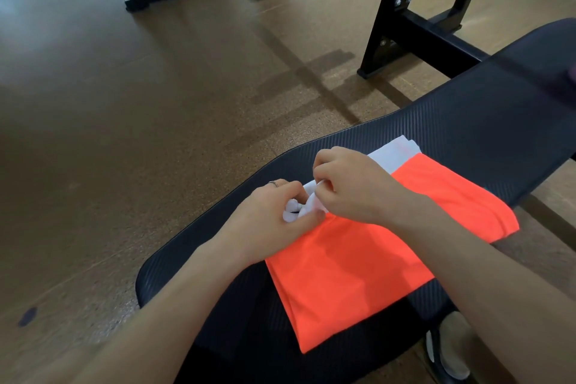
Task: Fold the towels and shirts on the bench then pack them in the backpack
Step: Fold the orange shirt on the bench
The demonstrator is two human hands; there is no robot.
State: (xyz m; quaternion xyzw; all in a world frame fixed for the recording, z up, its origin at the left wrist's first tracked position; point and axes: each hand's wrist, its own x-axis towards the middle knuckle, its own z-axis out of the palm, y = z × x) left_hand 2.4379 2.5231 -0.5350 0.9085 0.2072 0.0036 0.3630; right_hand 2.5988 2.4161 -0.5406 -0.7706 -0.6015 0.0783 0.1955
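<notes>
We pinch a small bunched white cloth (300, 207) w/ left hand (268, 221) & right hand (352, 188) fingers curled, over flat-folded orange fabric shirt (358, 262) on black ribbed padded counter (467, 109).

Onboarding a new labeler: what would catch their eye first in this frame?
The bright orange cloth, folded flat on the black bench at lower centre, stands out most. At its far edge both hands meet: left hand and right hand grip a small bunched white cloth. Another folded white piece peeks out beyond the orange one.
</notes>
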